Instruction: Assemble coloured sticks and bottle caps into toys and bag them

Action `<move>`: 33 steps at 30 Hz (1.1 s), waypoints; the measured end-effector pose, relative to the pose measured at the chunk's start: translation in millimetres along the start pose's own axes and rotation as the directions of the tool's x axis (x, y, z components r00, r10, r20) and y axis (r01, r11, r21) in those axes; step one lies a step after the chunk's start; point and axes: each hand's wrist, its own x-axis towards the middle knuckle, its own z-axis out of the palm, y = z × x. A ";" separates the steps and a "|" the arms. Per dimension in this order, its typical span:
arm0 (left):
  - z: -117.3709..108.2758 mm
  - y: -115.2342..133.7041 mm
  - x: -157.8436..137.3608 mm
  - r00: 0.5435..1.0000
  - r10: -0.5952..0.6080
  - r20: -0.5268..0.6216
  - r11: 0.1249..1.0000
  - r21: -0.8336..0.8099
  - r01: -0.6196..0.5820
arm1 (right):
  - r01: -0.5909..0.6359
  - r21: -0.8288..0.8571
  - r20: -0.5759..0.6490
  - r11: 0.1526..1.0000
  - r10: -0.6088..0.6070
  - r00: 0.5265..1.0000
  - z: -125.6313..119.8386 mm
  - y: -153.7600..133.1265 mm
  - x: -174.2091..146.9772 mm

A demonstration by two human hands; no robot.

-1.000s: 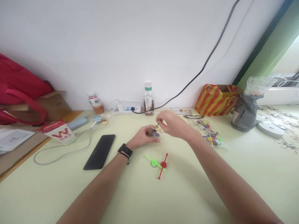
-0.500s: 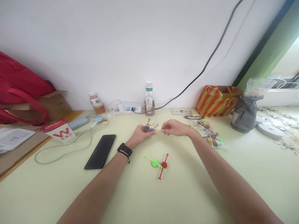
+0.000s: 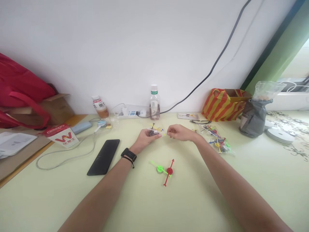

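My left hand (image 3: 144,140) is closed around a small clear plastic bag (image 3: 156,130) with yellow, white, dark and blue plastic pieces showing in it. To the right of the bag is my right hand (image 3: 180,132), its thumb and fingers pinched together close to the bag's edge. Whatever lies between those fingertips is too small to make out. On the table nearer to me lie a green arrow spinner (image 3: 159,169) and a red arrow spinner (image 3: 169,171), the red one crossing the green one's end.
A black phone (image 3: 103,157) lies left of my left forearm. Bags of colored spinners (image 3: 220,145) lie beyond my right arm. Against the wall stand a drink bottle (image 3: 154,103), a power strip (image 3: 132,112) and a striped bag (image 3: 223,104). A red-and-white food box (image 3: 62,137) sits left.
My right hand's fingers have curled slightly and shifted a little at the bag's edge. My left hand keeps its hold on the bag; the spinners on the table have not moved.
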 end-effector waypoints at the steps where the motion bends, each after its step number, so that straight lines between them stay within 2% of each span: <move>1: 0.2 -0.2 -0.2 1.000 0.003 0.031 1.000 -0.001 -0.003 | 0.017 0.034 0.015 0.999 -0.017 1.000 0.2 -0.2 0.0; 3: 0.4 -0.2 -0.6 0.998 -0.005 0.062 1.000 -0.005 0.005 | 0.045 0.121 0.066 0.992 -0.054 0.996 -0.2 -1.4 -0.7; 6: 0.7 0.8 -0.9 0.998 -0.010 0.063 0.999 -0.043 0.013 | 0.026 0.219 0.144 0.975 -0.059 0.988 -0.9 -3.5 -2.1; 9: 1.8 2.0 -0.8 0.996 0.003 0.094 0.995 -0.100 0.006 | 0.023 0.251 0.157 0.968 -0.064 0.985 0.3 -3.4 -1.6; 12: 3.2 1.6 -0.1 0.995 -0.005 0.103 0.993 -0.114 0.017 | 0.034 0.198 0.150 0.980 -0.065 0.987 1.7 -0.3 0.6; 15: 3.7 -0.7 0.6 0.998 -0.002 0.058 0.997 -0.072 0.006 | 0.023 0.112 0.139 0.993 -0.039 0.989 -0.9 3.4 1.0; 19: 3.6 -2.2 0.5 0.999 0.009 0.043 1.000 -0.025 -0.008 | -0.017 -0.064 0.104 0.998 0.023 0.994 -9.9 -2.8 -4.4; 22: 3.6 0.1 -0.5 0.996 0.016 0.093 1.000 -0.004 -0.016 | 0.037 -0.149 0.272 0.988 0.005 0.962 -9.5 -25.3 -12.0; 24: 3.4 2.4 -1.7 0.994 0.037 0.106 0.999 -0.010 -0.036 | 0.125 -0.157 0.404 0.980 -0.052 0.913 -0.5 -47.1 -17.0; 25: 3.3 3.7 -2.5 0.993 0.045 0.113 0.999 -0.022 -0.043 | 0.150 -0.183 0.426 0.972 -0.059 0.903 6.7 -58.4 -19.1; 29: 3.6 8.6 -6.5 0.990 0.041 0.138 0.998 -0.044 -0.036 | 0.196 -0.255 0.477 0.947 -0.053 0.878 43.6 -93.6 -23.1; 33: 5.3 9.7 -7.3 0.985 0.054 0.165 0.998 -0.022 -0.051 | 0.274 -0.283 0.485 0.919 -0.110 0.868 66.7 -106.3 -23.2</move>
